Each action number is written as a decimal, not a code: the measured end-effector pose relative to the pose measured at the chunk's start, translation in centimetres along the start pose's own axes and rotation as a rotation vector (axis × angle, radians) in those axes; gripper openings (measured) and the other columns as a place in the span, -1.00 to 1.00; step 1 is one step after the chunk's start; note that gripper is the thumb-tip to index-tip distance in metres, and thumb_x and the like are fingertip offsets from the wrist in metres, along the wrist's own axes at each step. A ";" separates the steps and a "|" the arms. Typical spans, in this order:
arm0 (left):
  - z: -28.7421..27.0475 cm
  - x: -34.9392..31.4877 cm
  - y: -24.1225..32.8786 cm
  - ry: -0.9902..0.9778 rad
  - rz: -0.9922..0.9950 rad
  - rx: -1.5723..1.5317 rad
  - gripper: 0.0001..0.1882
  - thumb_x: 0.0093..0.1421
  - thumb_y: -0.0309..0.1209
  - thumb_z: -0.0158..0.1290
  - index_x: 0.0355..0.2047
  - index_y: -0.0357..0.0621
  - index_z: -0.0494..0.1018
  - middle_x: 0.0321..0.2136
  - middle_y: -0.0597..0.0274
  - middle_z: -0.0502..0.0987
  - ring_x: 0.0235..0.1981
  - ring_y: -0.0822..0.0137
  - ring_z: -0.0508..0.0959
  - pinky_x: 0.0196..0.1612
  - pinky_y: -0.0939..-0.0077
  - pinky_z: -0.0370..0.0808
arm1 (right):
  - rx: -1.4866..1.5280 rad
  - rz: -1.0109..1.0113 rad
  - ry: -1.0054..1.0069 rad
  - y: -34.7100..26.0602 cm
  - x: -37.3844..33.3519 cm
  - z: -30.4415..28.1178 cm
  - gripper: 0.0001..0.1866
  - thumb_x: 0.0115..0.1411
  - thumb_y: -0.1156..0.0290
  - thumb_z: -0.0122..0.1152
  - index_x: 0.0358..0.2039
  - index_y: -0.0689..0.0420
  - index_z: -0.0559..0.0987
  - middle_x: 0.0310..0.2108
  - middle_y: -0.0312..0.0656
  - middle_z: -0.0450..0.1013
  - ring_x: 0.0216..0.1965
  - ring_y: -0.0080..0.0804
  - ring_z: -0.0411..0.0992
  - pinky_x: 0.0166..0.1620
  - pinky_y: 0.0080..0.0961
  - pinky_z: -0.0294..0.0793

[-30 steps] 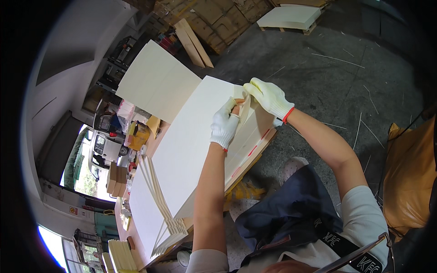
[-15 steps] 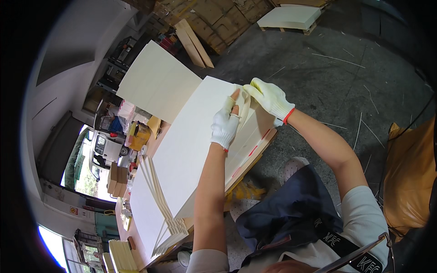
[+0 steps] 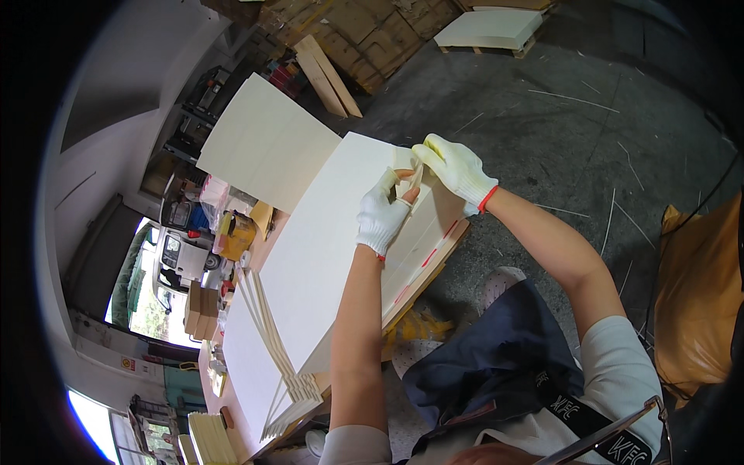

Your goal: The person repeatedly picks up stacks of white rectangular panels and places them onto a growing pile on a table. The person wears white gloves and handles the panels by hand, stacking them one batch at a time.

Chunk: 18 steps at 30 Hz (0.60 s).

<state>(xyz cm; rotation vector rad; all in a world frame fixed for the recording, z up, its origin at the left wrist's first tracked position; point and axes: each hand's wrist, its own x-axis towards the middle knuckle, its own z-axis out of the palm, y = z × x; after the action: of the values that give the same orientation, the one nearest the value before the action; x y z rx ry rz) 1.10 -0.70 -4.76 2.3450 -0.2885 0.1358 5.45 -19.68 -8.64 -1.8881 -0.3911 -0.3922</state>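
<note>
A large white board [image 3: 318, 248] lies on top of a stack of pale boards [image 3: 422, 248] whose side has red marks. At the board's far right corner, a cream strip [image 3: 417, 180] runs along the edge. My left hand [image 3: 381, 213], in a white glove with bare fingertips, pinches this strip with thumb and fingers bent. Just right of it, my right hand [image 3: 459, 172], gloved in white with a red cuff, is closed on the strip's upper end at the corner. The strip's exact material cannot be made out.
Fanned white panels [image 3: 260, 349] lie left of the board. Beyond it stands another pale board [image 3: 267, 143]. A yellow container [image 3: 235, 235] and small boxes [image 3: 201, 310] sit at the left. An orange-brown bag [image 3: 697, 302] stands at the right; thin strips litter the dark floor [image 3: 558, 139].
My left fingers have bent and closed on the strip, near my right hand. The strip's loose length shows less beside them. My right hand stays at the corner.
</note>
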 end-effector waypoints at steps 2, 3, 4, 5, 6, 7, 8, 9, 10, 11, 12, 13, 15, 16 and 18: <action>0.2 0.0 0.3 -0.008 -0.030 -0.011 -0.64 0.25 -0.45 0.21 0.06 -0.10 0.50 -0.36 0.35 0.52 -0.42 0.53 0.47 -0.36 0.60 0.45 | -0.006 0.000 0.007 0.2 -0.1 -0.1 -0.54 0.43 -0.10 -0.09 -0.25 0.07 0.48 -0.41 -0.03 0.53 -0.32 -0.01 0.52 -0.23 -0.16 0.43; 0.1 0.0 0.3 -0.003 -0.026 -0.009 -0.65 0.25 -0.45 0.21 0.06 -0.10 0.51 -0.35 0.35 0.52 -0.41 0.53 0.47 -0.36 0.60 0.45 | -0.002 -0.002 0.010 0.2 -0.1 -0.1 -0.54 0.43 -0.10 -0.09 -0.25 0.07 0.48 -0.41 -0.03 0.53 -0.32 0.00 0.52 -0.23 -0.16 0.43; 0.1 0.0 0.3 0.002 -0.022 -0.007 -0.65 0.25 -0.45 0.21 0.06 -0.10 0.51 -0.35 0.35 0.52 -0.41 0.53 0.46 -0.36 0.59 0.44 | 0.002 -0.003 0.012 0.2 0.0 0.0 -0.53 0.43 -0.11 -0.09 -0.25 0.07 0.48 -0.41 -0.03 0.54 -0.32 0.00 0.52 -0.22 -0.16 0.43; 0.1 0.0 0.3 0.005 -0.011 0.004 -0.65 0.25 -0.45 0.20 0.06 -0.10 0.51 -0.36 0.36 0.51 -0.41 0.53 0.46 -0.37 0.59 0.44 | 0.007 -0.005 0.015 0.1 0.0 0.0 -0.53 0.43 -0.11 -0.09 -0.25 0.07 0.48 -0.41 -0.03 0.54 -0.32 0.00 0.52 -0.22 -0.16 0.43; 0.0 -0.1 0.2 0.010 -0.001 0.014 -0.65 0.26 -0.44 0.20 0.06 -0.10 0.51 -0.36 0.37 0.51 -0.41 0.53 0.46 -0.37 0.59 0.43 | 0.007 -0.003 0.012 0.1 -0.1 0.0 -0.53 0.43 -0.12 -0.09 -0.25 0.07 0.48 -0.41 -0.03 0.54 -0.31 0.00 0.52 -0.22 -0.15 0.43; -0.1 -0.1 0.2 0.015 0.009 0.025 -0.65 0.26 -0.44 0.20 0.06 -0.10 0.51 -0.36 0.38 0.51 -0.42 0.53 0.46 -0.37 0.59 0.42 | 0.007 -0.001 0.009 -0.1 -0.1 -0.1 -0.52 0.42 -0.12 -0.09 -0.24 0.07 0.48 -0.40 -0.03 0.54 -0.31 0.00 0.53 -0.22 -0.15 0.43; -0.1 -0.2 0.2 0.019 0.020 0.022 -0.63 0.25 -0.44 0.20 0.08 -0.08 0.51 -0.38 0.36 0.51 -0.42 0.51 0.46 -0.36 0.58 0.43 | 0.007 0.001 0.006 -0.2 -0.1 -0.1 -0.52 0.42 -0.13 -0.09 -0.24 0.08 0.48 -0.40 -0.03 0.54 -0.30 0.00 0.53 -0.22 -0.15 0.43; -0.1 -0.2 0.4 0.022 0.031 0.018 -0.60 0.24 -0.44 0.19 0.11 -0.05 0.51 -0.39 0.34 0.51 -0.43 0.50 0.46 -0.36 0.57 0.44 | 0.004 0.008 0.006 -0.3 -0.1 -0.2 -0.51 0.42 -0.13 -0.09 -0.24 0.08 0.49 -0.39 -0.03 0.54 -0.30 0.00 0.53 -0.21 -0.15 0.43; -0.1 -0.2 0.5 0.025 0.042 0.014 -0.57 0.24 -0.44 0.19 0.13 -0.03 0.51 -0.41 0.33 0.51 -0.44 0.48 0.47 -0.35 0.56 0.45 | 0.002 0.015 0.005 -0.3 -0.1 -0.2 -0.50 0.42 -0.13 -0.09 -0.24 0.08 0.49 -0.39 -0.03 0.55 -0.29 0.00 0.53 -0.21 -0.15 0.43; -0.1 -0.3 0.8 0.034 0.063 0.140 -0.54 0.24 -0.44 0.17 0.17 0.02 0.49 -0.41 0.27 0.51 -0.43 0.44 0.48 -0.32 0.53 0.47 | 0.000 0.022 0.005 -0.4 -0.1 -0.3 -0.50 0.42 -0.14 -0.09 -0.24 0.09 0.50 -0.38 -0.03 0.55 -0.28 0.00 0.53 -0.21 -0.14 0.43; 0.0 -0.6 1.7 0.043 0.081 0.265 -0.51 0.25 -0.43 0.15 0.21 0.06 0.47 -0.41 0.22 0.51 -0.43 0.41 0.49 -0.29 0.50 0.49 | 0.014 0.024 -0.024 -0.5 -0.1 -0.5 -0.49 0.41 -0.14 -0.08 -0.25 0.09 0.51 -0.38 -0.03 0.55 -0.28 0.00 0.53 -0.21 -0.15 0.43; 0.0 -0.9 2.3 0.051 0.099 0.390 -0.47 0.26 -0.43 0.13 0.25 0.11 0.45 -0.41 0.16 0.51 -0.42 0.37 0.50 -0.26 0.48 0.50 | 0.029 0.027 -0.054 -0.8 0.0 -1.1 -0.49 0.41 -0.14 -0.07 -0.25 0.09 0.52 -0.37 -0.03 0.55 -0.28 0.00 0.54 -0.20 -0.15 0.44; 0.0 -1.2 2.8 0.105 0.065 0.339 -0.47 0.30 -0.37 0.07 0.28 0.27 0.42 -0.32 -0.04 0.59 -0.30 0.06 0.60 -0.13 0.32 0.56 | 0.005 0.028 -0.093 -0.9 0.1 -1.7 -0.49 0.39 -0.14 -0.03 -0.24 0.10 0.54 -0.37 -0.03 0.56 -0.28 -0.03 0.54 -0.20 -0.19 0.44; 0.0 -1.3 2.9 0.133 0.048 0.314 -0.47 0.32 -0.33 0.05 0.30 0.35 0.40 -0.27 -0.13 0.63 -0.25 -0.10 0.65 -0.07 0.24 0.58 | -0.033 0.025 -0.103 -0.8 0.1 -1.9 -0.49 0.37 -0.14 0.00 -0.24 0.11 0.55 -0.36 -0.04 0.56 -0.28 -0.05 0.54 -0.20 -0.22 0.44; 0.1 -1.3 2.5 0.183 0.056 0.315 -0.45 0.34 -0.34 0.00 0.33 0.37 0.35 -0.30 -0.12 0.63 -0.27 -0.07 0.65 -0.09 0.22 0.58 | -0.089 0.027 -0.113 -0.7 0.0 -2.1 -0.49 0.34 -0.14 0.04 -0.25 0.11 0.56 -0.37 -0.04 0.57 -0.28 -0.06 0.55 -0.20 -0.24 0.45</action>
<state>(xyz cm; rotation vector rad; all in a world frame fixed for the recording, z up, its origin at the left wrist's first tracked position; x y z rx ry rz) -0.82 -2.28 -3.35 2.6129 -0.2573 0.4495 5.01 -21.48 -7.36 -2.0064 -0.4295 -0.2897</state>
